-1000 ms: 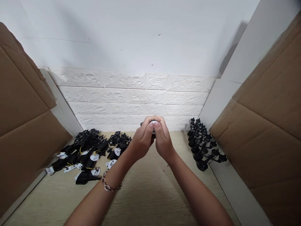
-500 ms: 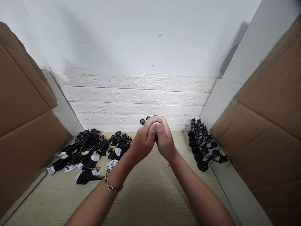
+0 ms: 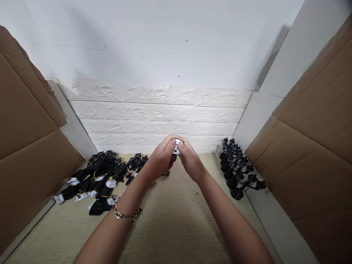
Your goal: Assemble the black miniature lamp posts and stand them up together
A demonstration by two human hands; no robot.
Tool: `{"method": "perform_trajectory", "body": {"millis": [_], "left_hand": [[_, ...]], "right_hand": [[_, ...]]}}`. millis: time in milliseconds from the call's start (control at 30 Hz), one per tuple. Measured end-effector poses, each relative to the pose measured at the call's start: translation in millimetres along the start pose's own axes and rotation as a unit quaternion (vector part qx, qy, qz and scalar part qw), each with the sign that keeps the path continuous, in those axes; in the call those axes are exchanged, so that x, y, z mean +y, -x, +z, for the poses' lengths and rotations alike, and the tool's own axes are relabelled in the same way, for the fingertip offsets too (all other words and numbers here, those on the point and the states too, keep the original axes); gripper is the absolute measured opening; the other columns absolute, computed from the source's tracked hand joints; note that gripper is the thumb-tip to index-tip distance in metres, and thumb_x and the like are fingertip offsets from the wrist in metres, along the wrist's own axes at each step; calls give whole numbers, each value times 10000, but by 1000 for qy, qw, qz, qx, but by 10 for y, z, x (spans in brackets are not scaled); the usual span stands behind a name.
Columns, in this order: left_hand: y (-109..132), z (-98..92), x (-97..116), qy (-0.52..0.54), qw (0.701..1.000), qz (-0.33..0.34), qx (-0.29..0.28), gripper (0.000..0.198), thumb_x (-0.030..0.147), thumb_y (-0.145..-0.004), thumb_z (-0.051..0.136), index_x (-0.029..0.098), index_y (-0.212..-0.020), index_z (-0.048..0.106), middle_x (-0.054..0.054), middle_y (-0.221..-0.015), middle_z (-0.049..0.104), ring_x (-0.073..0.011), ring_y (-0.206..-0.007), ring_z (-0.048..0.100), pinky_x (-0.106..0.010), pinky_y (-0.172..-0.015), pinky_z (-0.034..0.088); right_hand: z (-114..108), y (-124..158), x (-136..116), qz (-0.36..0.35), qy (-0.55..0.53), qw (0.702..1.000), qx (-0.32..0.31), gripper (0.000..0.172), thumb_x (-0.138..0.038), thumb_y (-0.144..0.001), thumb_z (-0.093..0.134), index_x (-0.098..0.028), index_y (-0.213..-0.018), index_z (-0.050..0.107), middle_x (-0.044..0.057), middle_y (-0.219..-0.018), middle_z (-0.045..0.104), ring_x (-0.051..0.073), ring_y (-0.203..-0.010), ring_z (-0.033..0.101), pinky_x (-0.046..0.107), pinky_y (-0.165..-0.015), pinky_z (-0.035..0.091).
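Observation:
Over the middle of the table, my left hand and my right hand are wrapped round one black fitting with a round white disc. The disc faces me, and both thumbs press on its face. Most of the black body is hidden behind my fingers. Below my left hand pokes out a small dark tip, which seems to belong to the held fitting. A chain bracelet circles my left wrist.
At left lies a pile of similar black fittings with white discs and yellow wires. Finished-looking black fittings stand in a row at right. Cardboard sheets flank both sides, and a white brick-patterned wall closes the back.
The held fitting has turned: its white disc now shows between my thumbs, and the small black tips once above my fingers are now below my left hand. My left forearm shifted slightly left.

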State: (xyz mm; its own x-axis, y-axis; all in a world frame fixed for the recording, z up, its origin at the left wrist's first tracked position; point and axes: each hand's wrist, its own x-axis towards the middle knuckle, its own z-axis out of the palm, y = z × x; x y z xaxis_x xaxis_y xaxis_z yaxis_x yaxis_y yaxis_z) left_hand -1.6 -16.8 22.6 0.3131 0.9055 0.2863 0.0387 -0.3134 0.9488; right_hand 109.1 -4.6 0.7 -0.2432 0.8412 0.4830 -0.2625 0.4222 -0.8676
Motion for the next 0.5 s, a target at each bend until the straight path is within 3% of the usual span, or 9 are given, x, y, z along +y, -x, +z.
{"method": "perform_trajectory", "body": {"millis": [133, 500], "left_hand": [[-8, -144, 44, -4, 997, -55, -49, 239, 385, -869, 322, 211, -931, 474, 75, -458, 271, -57, -328, 234, -146, -300, 192], [12, -130, 56, -96, 994, -23, -55, 263, 357, -874, 303, 206, -954, 503, 68, -461, 318, -66, -346, 297, -169, -333, 248]], "right_hand": [[-33, -11, -20, 63, -27, 996, -53, 274, -233, -680, 496, -199, -951, 480, 2, -849, 497, 146, -813, 462, 288, -745, 390], [-19, 21, 110, 86, -79, 992, -40, 333, -176, -665, 487, -203, -995, 458, -19, -794, 456, 114, -709, 440, 259, -651, 382]]}}
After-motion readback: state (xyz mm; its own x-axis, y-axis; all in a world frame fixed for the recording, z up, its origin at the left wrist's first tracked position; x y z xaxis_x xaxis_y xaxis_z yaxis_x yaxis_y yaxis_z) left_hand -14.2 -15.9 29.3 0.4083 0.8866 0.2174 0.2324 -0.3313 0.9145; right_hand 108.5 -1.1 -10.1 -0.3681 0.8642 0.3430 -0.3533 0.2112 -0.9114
